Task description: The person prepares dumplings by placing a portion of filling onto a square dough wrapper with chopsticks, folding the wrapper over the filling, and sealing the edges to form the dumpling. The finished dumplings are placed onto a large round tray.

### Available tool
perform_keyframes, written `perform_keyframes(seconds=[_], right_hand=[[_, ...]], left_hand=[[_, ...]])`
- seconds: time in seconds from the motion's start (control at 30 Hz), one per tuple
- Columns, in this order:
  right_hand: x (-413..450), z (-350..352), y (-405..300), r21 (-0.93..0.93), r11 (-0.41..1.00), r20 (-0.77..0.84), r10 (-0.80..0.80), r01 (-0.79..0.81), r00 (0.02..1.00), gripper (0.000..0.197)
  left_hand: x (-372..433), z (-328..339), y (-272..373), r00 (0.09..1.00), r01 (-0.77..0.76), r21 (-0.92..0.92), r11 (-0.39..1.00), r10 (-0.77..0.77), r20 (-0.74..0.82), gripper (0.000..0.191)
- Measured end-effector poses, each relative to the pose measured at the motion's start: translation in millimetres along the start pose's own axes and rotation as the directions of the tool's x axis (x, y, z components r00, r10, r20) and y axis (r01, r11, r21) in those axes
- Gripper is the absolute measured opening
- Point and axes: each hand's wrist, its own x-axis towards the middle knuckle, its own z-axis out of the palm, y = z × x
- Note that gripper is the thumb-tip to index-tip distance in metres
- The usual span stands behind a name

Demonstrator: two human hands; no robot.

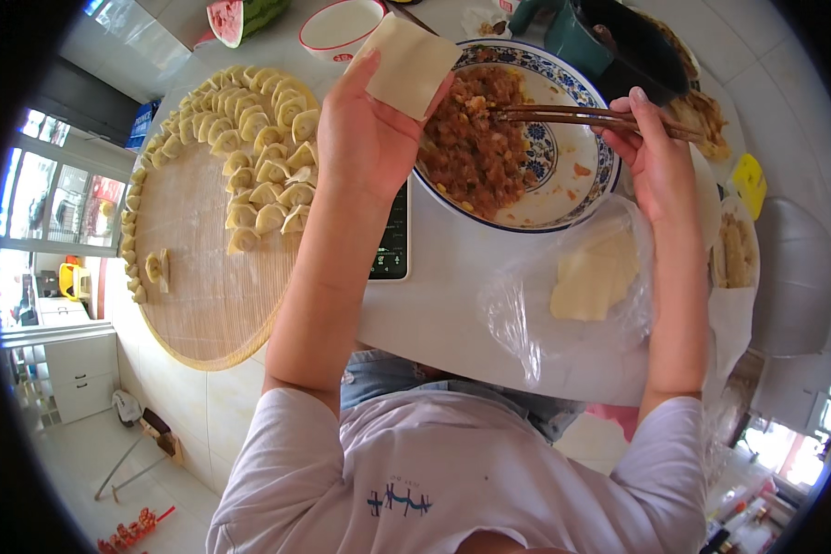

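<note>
On the palm and fingers of my left hand (367,131) lies a square dough wrapper (405,66), with nothing on its face. My right hand (654,152) grips a pair of wooden chopsticks (561,116). Their tips reach into the minced meat filling (481,138), which covers the left part of a blue-and-white patterned bowl (575,201). Below the bowl, a stack of wrappers (595,270) sits in a clear plastic bag (512,311). To the left, folded dumplings (256,152) stand in rows on a round woven tray (201,263).
A phone (391,242) lies partly hidden under my left forearm. Behind are a white red-rimmed bowl (343,31), a cut watermelon (242,21) and a dark green container (582,41). Plates of food (734,249) line the right edge near a grey chair (796,277).
</note>
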Motion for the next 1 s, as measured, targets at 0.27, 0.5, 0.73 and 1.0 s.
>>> perform_keyframes(seconds=[0.27,0.5,0.73,1.0], right_hand=[[-7.2,3.0,-14.2,-0.071,0.995,-0.045,-0.072,0.069,0.996,0.032],[-16.3,16.9,-7.5,-0.183,0.978,0.002,-0.098,0.097,0.995,0.030],[-25.2,37.6,-2.1,-0.330,0.873,0.181,-0.315,0.359,0.932,0.030],[-31.2,38.9,-3.1,-0.261,0.910,0.080,-0.311,0.321,0.947,0.024]], left_hand=[[2.2,-1.6,-2.3,0.995,-0.005,0.016,1.000,0.007,-0.095,0.034],[0.8,-2.4,-3.8,0.996,0.090,-0.024,0.996,-0.089,0.029,0.033],[-42.4,30.9,-27.4,0.903,0.336,0.116,0.935,-0.355,0.242,0.034],[-51.1,38.4,-35.0,0.895,0.317,0.245,0.916,-0.374,0.244,0.045]])
